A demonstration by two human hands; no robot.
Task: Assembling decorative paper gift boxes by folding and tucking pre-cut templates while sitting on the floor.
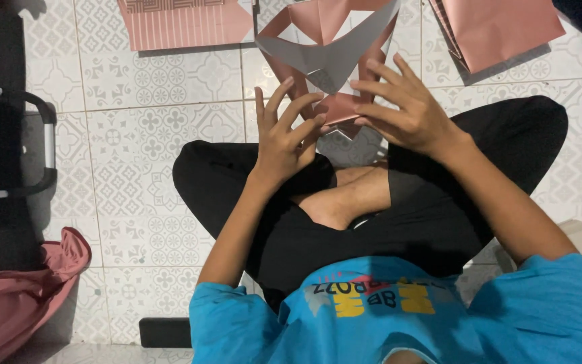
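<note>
- Pink folded paper piece (335, 50) held over the tiled floor (170, 81).
- Left hand (284, 138) pinches its lower edge, fingers spread.
- Right hand (405, 111) pinches it too.

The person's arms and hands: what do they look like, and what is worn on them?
Both arms are bare from the short bright-blue T-shirt sleeves down. The left hand and right hand wear no gloves; no rings, watch or bracelets are visible.
</note>
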